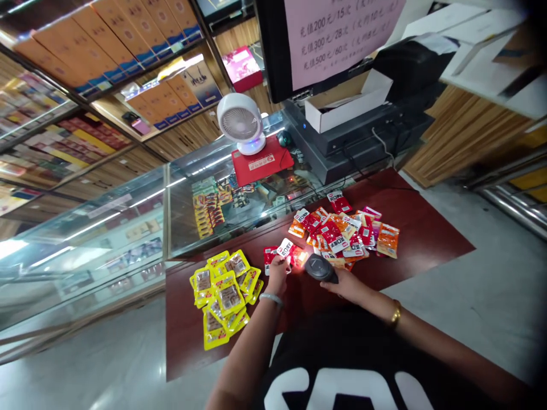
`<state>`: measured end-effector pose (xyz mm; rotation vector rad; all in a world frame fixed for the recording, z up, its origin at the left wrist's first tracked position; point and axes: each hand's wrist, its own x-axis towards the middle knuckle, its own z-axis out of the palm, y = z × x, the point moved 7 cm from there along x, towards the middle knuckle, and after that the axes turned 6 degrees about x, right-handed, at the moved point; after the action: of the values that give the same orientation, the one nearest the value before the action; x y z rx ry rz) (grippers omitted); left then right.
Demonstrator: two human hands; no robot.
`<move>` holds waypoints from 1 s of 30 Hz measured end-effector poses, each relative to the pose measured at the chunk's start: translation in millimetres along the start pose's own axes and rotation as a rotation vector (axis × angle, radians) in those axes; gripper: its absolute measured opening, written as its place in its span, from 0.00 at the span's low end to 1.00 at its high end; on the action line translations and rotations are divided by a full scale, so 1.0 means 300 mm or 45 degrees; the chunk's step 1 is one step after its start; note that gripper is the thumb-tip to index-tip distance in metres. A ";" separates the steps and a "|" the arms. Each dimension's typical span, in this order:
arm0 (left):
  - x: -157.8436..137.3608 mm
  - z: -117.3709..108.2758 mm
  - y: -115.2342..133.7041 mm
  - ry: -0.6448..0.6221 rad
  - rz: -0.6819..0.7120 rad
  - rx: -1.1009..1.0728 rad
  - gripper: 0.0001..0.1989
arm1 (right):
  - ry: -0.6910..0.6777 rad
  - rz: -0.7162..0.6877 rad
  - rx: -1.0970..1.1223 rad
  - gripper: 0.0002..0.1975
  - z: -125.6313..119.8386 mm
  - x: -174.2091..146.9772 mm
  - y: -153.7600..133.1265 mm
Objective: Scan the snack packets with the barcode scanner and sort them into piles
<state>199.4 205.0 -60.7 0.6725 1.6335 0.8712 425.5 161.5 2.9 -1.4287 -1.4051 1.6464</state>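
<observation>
My left hand (pixel 278 274) pinches a small red-and-white snack packet (pixel 287 249) just above the dark red table. Another red packet (pixel 269 256) lies behind that hand. My right hand (pixel 337 285) is wrapped round a black barcode scanner (pixel 319 267). The scanner's head faces left, and a bright reddish glow falls on the held packet. Right of the scanner lies a loose heap of red, orange and white snack packets (pixel 337 233). To the left of my left hand is a pile of yellow snack packets (pixel 228 293) with clear windows.
Behind the dark red table (pixel 183 341) stands a glass display counter (pixel 179 193). On it are a red mat (pixel 273 173), a white fan (pixel 241 122) and a dark cash drawer (pixel 311 154) carrying an open white box (pixel 325 119). A monitor (pixel 273 51) bears a pink paper sign. Shelves of boxes line the back.
</observation>
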 end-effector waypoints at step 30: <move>0.282 0.270 0.260 0.112 0.258 1.359 0.20 | 0.152 0.210 0.058 0.24 -0.104 -0.038 0.083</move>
<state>258.0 332.7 -52.8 1.5550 2.0913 0.0800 463.4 154.7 -12.6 -1.6255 -1.2039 1.6517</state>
